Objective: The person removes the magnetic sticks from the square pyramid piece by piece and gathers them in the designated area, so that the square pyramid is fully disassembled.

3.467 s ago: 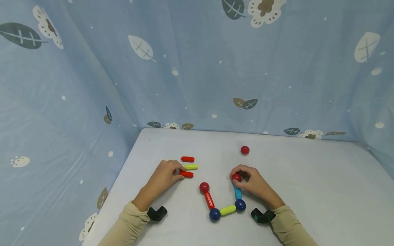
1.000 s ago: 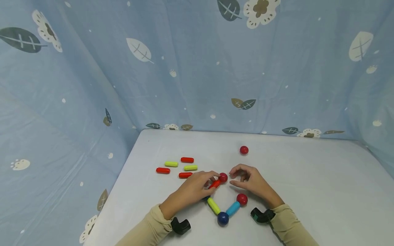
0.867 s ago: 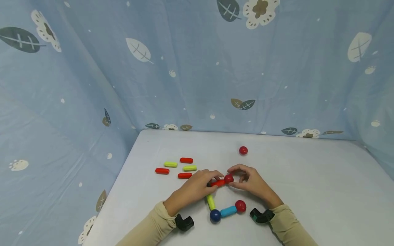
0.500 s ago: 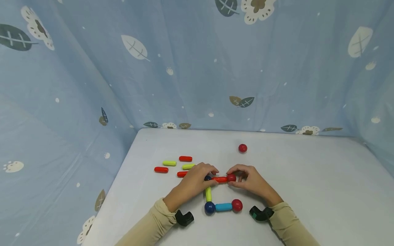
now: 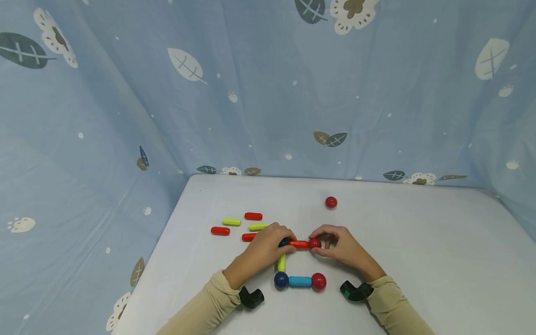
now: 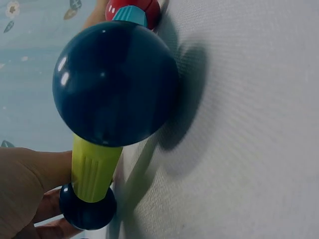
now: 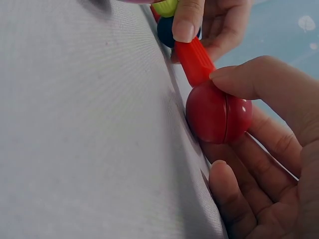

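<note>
A U-shaped chain of magnetic rods and balls lies on the table. My left hand (image 5: 265,245) pinches its far dark blue ball (image 5: 284,242), with the thumb by the end of the red rod (image 5: 299,244). At that rod's other end, my right hand (image 5: 344,249) holds a red ball (image 7: 219,112) between thumb and fingers. From the held blue ball a yellow-green rod (image 6: 94,169) runs to a near dark blue ball (image 6: 114,82). A light blue rod (image 5: 299,281) joins that one to a second red ball (image 5: 318,282). The left hand partly covers the far blue ball.
Left of the chain lie loose red rods (image 5: 220,231) and yellow-green rods (image 5: 231,222). A single red ball (image 5: 331,202) sits farther back on the white table (image 5: 410,242). A patterned blue cloth (image 5: 268,93) hangs behind and at the left.
The left hand moved from the loose rods to the chain and turned it, so its opening now faces right. The right hand let go of one red ball and now holds the other.
</note>
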The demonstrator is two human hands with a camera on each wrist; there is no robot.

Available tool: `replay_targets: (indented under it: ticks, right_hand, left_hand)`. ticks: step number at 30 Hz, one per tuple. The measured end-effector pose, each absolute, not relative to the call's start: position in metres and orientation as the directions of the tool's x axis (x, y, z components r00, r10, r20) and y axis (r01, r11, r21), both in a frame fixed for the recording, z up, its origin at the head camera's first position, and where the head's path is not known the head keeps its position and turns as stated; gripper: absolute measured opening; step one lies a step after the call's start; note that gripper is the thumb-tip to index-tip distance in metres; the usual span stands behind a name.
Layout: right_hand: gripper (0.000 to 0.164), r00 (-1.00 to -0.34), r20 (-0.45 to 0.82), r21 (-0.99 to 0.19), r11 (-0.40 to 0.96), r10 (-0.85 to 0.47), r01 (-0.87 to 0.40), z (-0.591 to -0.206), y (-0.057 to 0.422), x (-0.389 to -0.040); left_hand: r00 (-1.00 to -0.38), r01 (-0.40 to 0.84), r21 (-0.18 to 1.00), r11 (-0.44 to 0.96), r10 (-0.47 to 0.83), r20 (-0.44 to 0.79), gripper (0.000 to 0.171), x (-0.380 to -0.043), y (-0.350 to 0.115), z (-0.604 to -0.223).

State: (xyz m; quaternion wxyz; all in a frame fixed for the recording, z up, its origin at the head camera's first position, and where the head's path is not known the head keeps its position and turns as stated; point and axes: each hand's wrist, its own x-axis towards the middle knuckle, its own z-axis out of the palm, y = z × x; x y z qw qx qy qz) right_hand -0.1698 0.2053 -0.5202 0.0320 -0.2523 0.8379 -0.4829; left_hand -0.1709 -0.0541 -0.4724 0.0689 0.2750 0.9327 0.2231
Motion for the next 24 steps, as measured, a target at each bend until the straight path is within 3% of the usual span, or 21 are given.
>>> replay_targets:
  ticks: [10,18,24]
  right_hand:
    - [0.029,-0.89,0.203,-0.829,0.413,-0.408,-0.378,-0.521,0.206,-0.17]
    - [0.03,-0.94,0.188,-0.868,0.401,-0.284,-0.294,-0.52,0.213,-0.175]
    - [0.035,-0.981,0.18,-0.848,0.494,-0.067,-0.189,-0.519,0.238,-0.186]
  left_hand:
    - [-0.828,0.516,0.433,0.739,0.559,0.034,0.021,-0.168,-0.052,-0.475]
    - [-0.824,0.525,0.43,0.735,0.566,0.038,0.02,-0.166,-0.055,-0.472]
    - [-0.82,0.524,0.441,0.729,0.571,0.031,0.02,-0.165,-0.055,-0.473]
